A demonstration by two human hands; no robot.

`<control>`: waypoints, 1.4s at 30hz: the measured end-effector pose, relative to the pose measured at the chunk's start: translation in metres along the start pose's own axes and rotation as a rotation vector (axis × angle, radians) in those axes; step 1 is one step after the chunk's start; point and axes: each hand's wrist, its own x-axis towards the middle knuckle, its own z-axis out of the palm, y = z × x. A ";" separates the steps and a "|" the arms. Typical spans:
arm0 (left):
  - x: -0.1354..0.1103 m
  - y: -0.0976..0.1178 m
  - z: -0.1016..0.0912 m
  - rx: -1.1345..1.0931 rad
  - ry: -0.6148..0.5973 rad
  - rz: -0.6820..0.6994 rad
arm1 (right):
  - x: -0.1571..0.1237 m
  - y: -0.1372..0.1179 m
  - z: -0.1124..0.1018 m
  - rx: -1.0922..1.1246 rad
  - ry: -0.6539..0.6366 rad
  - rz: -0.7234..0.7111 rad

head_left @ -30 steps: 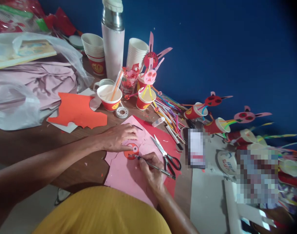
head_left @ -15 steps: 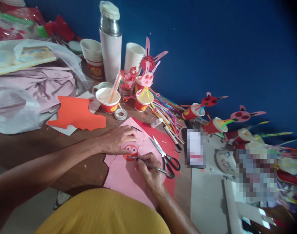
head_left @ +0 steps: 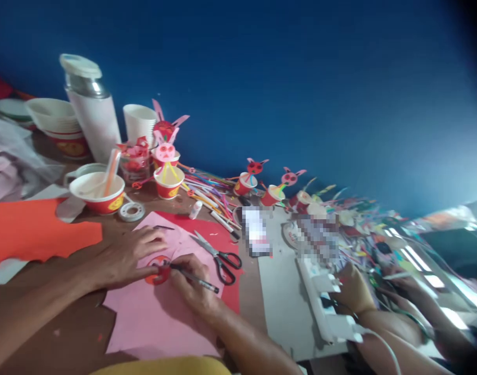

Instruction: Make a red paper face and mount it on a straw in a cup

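Note:
My right hand (head_left: pixel 193 284) grips a dark pen (head_left: pixel 203 282), its tip at the edge of a small orange-red paper disc (head_left: pixel 156 278). Dark marks show on the disc, blurred here. My left hand (head_left: pixel 132 255) lies flat with fingers stretched out, its thumb pressing the disc down. Beneath both hands is a sheet of pink paper (head_left: pixel 144 323) with a cut, uneven edge. Part of a red sheet (head_left: pixel 232 294) shows under it. Just right of my hands, scissors (head_left: pixel 218 255) with black handles lie on the paper, blades slightly apart.
A paper cup (head_left: pixel 97 195), tape roll (head_left: pixel 131 211) and glue bottle (head_left: pixel 195 210) stand beyond the paper. Orange card (head_left: pixel 38 229) lies left. A thermos (head_left: pixel 93 114) stands at the back. Rightward are a phone (head_left: pixel 256 232), power strip (head_left: pixel 316 302) and another person's hands (head_left: pixel 398 286).
The view has swung right, bringing another person's arms into sight. My right hand and pen have shifted to the disc's upper right edge. My left hand still holds the disc down.

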 end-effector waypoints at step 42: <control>0.007 0.011 -0.009 0.107 0.098 0.142 | -0.002 0.018 -0.002 -0.604 0.080 -0.302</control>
